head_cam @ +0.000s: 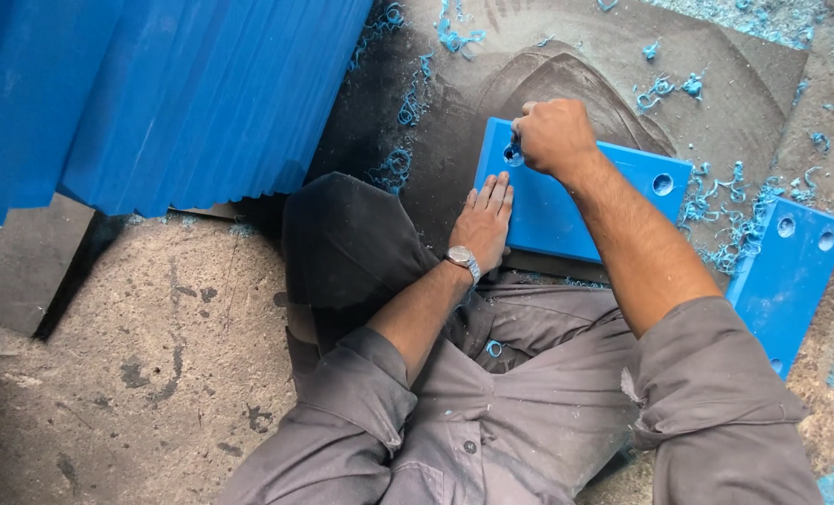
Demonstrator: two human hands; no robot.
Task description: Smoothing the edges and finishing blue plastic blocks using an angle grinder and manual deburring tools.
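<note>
A blue plastic plate (557, 210) with round holes lies on a dark mat in front of my crossed legs. My left hand (482, 223) rests flat on the plate's left edge, fingers together, a wristwatch on the wrist. My right hand (553, 136) is closed into a fist over the plate's top-left hole (512, 154), gripping a small tool that is mostly hidden in the fist. A second hole (662, 184) shows at the plate's right end.
A second blue plate (791, 281) with holes lies at the right. A stack of blue plates (165, 93) leans at the upper left. Blue curled shavings (726, 220) litter the dark mat (576, 65) and the concrete floor (136, 374).
</note>
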